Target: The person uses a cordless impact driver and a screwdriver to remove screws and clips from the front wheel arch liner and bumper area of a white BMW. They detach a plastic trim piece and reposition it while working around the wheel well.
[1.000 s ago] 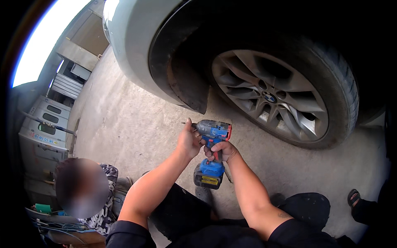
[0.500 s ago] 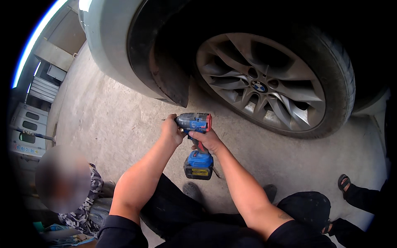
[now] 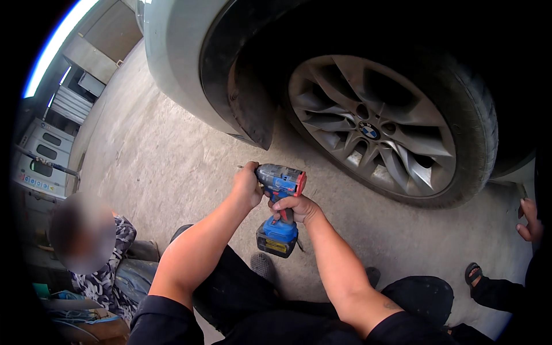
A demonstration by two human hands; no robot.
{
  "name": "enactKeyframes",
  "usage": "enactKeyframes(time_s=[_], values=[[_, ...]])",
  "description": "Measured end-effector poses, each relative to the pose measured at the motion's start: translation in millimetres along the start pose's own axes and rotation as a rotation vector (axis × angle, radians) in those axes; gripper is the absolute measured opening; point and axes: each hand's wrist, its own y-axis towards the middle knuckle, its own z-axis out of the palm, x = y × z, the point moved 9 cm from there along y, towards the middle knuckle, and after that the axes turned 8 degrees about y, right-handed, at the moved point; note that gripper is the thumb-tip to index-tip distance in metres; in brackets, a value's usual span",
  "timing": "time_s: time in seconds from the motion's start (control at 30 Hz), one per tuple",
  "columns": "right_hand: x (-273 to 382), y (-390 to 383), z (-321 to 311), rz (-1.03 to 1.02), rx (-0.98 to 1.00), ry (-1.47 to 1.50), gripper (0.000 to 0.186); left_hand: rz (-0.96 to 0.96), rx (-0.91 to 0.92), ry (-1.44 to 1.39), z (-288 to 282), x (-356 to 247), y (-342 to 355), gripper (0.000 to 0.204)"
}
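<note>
A blue, black and red cordless power driver (image 3: 282, 183), with a blue battery pack at its base, is held in front of me below a car wheel with silver spokes (image 3: 391, 144). My left hand (image 3: 246, 185) is closed round the driver's nose, where a slim bit points left. My right hand (image 3: 296, 208) wraps round the grip beneath the driver's body. The pale car bumper (image 3: 178, 69) and its dark wheel arch lining (image 3: 247, 109) are above the driver, apart from it.
Concrete floor (image 3: 144, 144) lies under the car. A person in camouflage (image 3: 100, 276) is low at the left, near cables and containers. Another person's hand (image 3: 530, 224) and sandalled foot (image 3: 473, 273) show at the right. A white panelled structure (image 3: 40, 161) stands at the far left.
The view has shifted, and the driver sits a little further left in it, still in both hands. Another person's hand has appeared at the right edge.
</note>
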Motion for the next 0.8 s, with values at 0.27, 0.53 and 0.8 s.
enactKeyframes(time_s=[0.27, 0.53, 0.8], values=[[25, -3, -32, -0.081, -0.055, 0.070, 0.048, 0.043, 0.101, 0.066, 53, 2, 22, 0.031], [73, 0, -50, -0.106, -0.133, -0.028, 0.046, 0.104, 0.325, 0.011, 90, -7, 48, 0.029], [73, 5, -55, -0.120, -0.142, -0.066, 0.045, 0.086, 0.367, 0.034, 87, -4, 60, 0.028]])
